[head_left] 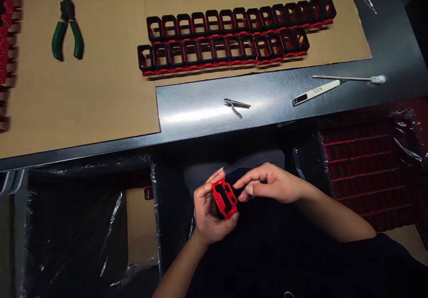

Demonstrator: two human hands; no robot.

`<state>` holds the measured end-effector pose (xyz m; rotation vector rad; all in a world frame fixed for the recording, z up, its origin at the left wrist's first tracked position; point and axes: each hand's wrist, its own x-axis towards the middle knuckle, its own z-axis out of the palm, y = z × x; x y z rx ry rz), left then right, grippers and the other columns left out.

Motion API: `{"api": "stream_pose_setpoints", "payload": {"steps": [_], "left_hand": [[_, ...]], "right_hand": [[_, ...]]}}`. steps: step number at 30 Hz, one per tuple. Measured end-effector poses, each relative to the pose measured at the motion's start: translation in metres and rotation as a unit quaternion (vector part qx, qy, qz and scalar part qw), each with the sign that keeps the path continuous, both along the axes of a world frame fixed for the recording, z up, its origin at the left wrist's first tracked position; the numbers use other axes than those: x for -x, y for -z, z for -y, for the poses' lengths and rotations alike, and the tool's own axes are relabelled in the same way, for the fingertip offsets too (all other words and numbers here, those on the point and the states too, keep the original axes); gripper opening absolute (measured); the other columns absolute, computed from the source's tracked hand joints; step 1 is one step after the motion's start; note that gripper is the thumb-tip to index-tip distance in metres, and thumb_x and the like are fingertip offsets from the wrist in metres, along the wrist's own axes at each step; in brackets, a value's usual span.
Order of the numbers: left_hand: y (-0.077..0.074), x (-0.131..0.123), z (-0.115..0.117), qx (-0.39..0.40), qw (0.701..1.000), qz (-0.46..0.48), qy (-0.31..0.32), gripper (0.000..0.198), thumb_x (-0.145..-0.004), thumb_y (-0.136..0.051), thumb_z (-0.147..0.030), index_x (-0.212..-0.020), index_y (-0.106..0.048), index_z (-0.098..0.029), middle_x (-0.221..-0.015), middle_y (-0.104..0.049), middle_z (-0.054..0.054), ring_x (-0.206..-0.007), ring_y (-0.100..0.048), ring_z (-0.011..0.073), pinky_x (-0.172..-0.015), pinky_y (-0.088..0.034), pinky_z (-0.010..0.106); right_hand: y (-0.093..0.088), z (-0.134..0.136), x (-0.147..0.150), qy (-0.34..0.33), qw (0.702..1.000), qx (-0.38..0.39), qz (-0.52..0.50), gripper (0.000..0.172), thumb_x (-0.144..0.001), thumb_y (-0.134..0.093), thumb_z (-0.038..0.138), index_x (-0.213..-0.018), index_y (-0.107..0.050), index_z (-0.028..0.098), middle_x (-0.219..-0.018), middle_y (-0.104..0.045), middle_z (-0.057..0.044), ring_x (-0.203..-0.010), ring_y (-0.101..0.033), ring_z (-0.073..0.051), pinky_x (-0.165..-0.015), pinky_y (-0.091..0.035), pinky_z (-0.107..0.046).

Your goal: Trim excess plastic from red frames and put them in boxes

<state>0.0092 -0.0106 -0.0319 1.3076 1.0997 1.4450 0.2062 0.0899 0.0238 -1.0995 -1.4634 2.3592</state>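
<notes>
A red and black plastic frame part [225,198] is held over my lap, below the table edge. My left hand [211,215] grips it, fingers around its far side and thumb at its lower end. Its red face, with several cut-outs, is turned up toward me. Just to its right is my right hand [269,184], with the index finger stretched toward the part's side and the thumb apart from it. Nothing shows between those fingers; whether a fingertip touches the part I cannot tell.
Two rows of similar black-and-red parts [197,51] stand on cardboard [100,97]. Green-handled pliers [67,30], small nippers [236,105], a white-handled tool [316,93] and a cotton swab [347,79] lie on the table. Plastic-lined bins [76,226] flank my lap; the right one holds red parts [366,169].
</notes>
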Motion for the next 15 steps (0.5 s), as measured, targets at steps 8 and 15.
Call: {"api": "stream_pose_setpoints", "payload": {"steps": [8,15], "left_hand": [[-0.002,-0.011,-0.003,0.101,0.972,0.21,0.021,0.069,-0.087,-0.07,-0.05,-0.146,-0.039,-0.034,-0.148,-0.053,0.01,-0.139,-0.051,0.0298,-0.112,-0.046,0.049],[-0.004,-0.007,-0.002,0.102,0.974,0.198,0.032,0.067,-0.085,-0.075,-0.036,-0.141,-0.037,-0.036,-0.153,-0.047,0.01,-0.14,-0.049,0.029,-0.113,-0.044,0.049]], "right_hand": [[0.012,0.015,0.007,-0.044,0.998,-0.039,0.005,0.034,-0.09,-0.068,0.046,-0.077,-0.075,0.015,-0.081,-0.079,-0.007,-0.073,-0.071,-0.017,-0.069,-0.052,-0.027],[0.013,0.017,0.012,0.013,0.999,-0.051,0.01,0.026,-0.082,-0.077,0.042,-0.081,-0.071,0.016,-0.085,-0.076,-0.006,-0.084,-0.071,-0.019,-0.077,-0.053,-0.029]]}}
